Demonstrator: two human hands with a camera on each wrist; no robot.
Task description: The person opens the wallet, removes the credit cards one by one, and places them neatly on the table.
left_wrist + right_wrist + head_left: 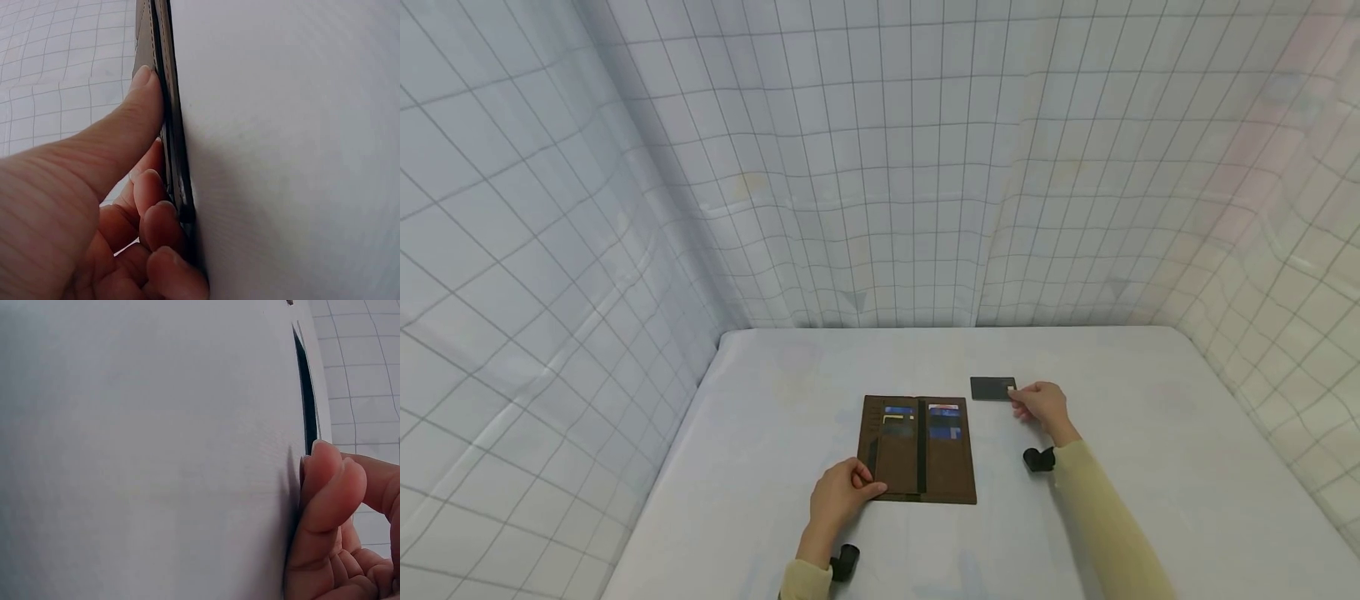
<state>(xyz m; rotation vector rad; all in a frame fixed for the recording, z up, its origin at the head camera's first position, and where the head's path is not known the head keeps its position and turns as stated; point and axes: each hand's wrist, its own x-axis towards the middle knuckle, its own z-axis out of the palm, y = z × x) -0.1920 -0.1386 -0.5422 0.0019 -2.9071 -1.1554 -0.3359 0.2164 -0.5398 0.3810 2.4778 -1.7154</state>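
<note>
A brown long wallet (898, 467) lies spread open on the white table, with several cards in its slots and a dark strip down the middle. At its lower left corner my left hand (838, 496) grips the edge, thumb on top; the left wrist view shows that thumb along the stitched wallet edge (164, 62) and curled fingers below. Up and to the right of the wallet is a dark card (990, 388). My right hand (1043, 408) pinches its right end between thumb and fingers. In the right wrist view the card (306, 394) appears as a thin dark sliver beyond the fingertips.
The white-covered table (760, 433) reaches back to a hanging white grid-patterned curtain (880, 167), which also walls in both sides. A small black wrist device (1039, 459) sits at the right wrist, another black device (846, 562) at the left.
</note>
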